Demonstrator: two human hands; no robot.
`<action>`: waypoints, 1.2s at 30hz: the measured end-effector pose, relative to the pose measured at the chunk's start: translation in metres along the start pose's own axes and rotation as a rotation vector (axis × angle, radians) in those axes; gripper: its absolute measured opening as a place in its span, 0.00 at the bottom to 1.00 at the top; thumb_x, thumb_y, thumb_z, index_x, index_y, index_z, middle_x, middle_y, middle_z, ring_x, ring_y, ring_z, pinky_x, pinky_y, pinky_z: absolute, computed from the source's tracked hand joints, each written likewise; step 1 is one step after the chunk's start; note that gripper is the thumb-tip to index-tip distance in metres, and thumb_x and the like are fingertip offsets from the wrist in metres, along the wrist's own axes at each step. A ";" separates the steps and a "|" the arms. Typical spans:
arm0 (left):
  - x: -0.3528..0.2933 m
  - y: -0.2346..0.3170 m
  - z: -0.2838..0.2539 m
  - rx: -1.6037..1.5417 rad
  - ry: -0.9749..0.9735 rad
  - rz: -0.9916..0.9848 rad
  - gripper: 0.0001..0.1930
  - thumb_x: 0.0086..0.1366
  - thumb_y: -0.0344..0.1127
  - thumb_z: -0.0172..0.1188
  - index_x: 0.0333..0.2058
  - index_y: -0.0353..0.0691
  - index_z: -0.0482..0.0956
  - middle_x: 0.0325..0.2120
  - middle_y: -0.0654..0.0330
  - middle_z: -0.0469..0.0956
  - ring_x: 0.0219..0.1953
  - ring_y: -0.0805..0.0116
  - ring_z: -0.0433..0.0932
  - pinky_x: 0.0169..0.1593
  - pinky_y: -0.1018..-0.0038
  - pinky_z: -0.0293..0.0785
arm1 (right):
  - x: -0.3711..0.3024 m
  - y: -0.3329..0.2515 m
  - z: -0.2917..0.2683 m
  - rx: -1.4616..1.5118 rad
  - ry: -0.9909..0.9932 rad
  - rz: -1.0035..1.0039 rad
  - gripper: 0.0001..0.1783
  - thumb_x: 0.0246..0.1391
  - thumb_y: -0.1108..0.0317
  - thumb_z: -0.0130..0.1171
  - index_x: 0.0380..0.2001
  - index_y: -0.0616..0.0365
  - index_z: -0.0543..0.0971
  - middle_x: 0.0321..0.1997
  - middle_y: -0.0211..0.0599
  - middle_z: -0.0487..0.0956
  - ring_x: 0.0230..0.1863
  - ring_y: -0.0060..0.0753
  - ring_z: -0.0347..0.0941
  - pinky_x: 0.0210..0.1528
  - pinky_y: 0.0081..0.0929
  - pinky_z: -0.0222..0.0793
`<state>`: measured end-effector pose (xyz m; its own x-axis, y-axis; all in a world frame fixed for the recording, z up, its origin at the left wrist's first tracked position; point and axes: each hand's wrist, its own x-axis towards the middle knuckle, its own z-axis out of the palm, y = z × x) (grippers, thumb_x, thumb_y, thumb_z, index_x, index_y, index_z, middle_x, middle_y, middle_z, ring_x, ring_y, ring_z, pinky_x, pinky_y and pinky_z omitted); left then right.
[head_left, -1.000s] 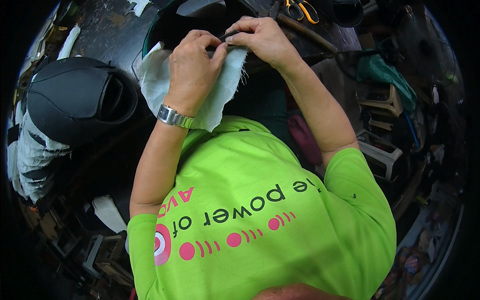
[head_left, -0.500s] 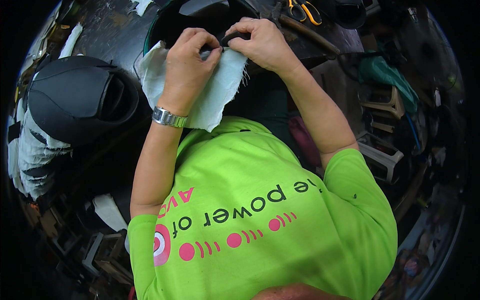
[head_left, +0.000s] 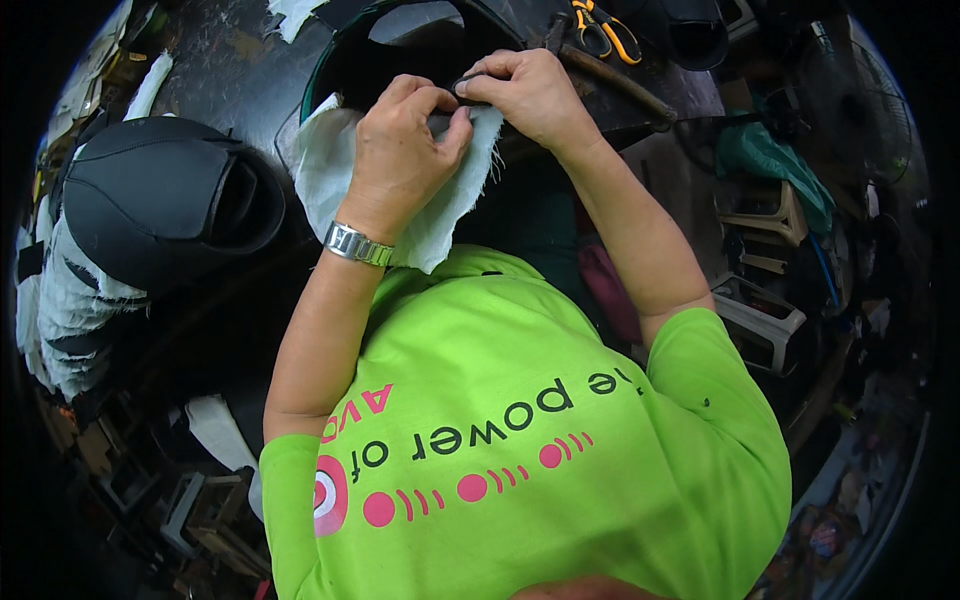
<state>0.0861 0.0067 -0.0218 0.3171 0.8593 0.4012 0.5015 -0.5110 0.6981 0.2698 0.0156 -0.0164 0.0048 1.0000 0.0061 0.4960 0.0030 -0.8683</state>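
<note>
At the table's near edge lies a large black bowl-like piece (head_left: 370, 70) with a dark green outer edge. A white cloth (head_left: 455, 195) with a frayed side hangs from its near rim toward my lap. My left hand (head_left: 410, 140), with a metal watch (head_left: 357, 243) on its wrist, is closed at the cloth's upper edge, thumb and forefinger curled. Just to its right, my right hand (head_left: 530, 95) pinches a small black part at the rim between thumb and fingers. The fingertips partly hide what they grip.
A black dome-shaped padded piece (head_left: 140, 190) stands on the left, frayed white cloths (head_left: 75, 310) under it. Beyond my right hand lie a hammer (head_left: 620, 85) and yellow-handled scissors (head_left: 605, 30) on the dark table (head_left: 225, 60). Plastic stools (head_left: 755, 320) and a green bag (head_left: 775, 165) are at right.
My left hand has shifted slightly right and down, its thumb now further from the forefinger. The right hand has lowered a little. The bowl-like piece and cloth appear slightly further right.
</note>
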 end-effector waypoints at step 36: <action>0.017 -0.015 -0.001 -0.093 -0.033 -0.039 0.08 0.58 0.34 0.66 0.34 0.36 0.84 0.34 0.58 0.82 0.26 0.64 0.78 0.35 0.70 0.76 | -0.005 0.008 -0.005 0.011 -0.056 -0.155 0.12 0.57 0.67 0.68 0.40 0.65 0.87 0.31 0.27 0.80 0.33 0.18 0.75 0.39 0.19 0.71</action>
<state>0.0833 0.0289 -0.0246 0.3264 0.8764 0.3541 0.4373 -0.4721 0.7654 0.2777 0.0107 -0.0210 -0.1197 0.9864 0.1129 0.4774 0.1569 -0.8646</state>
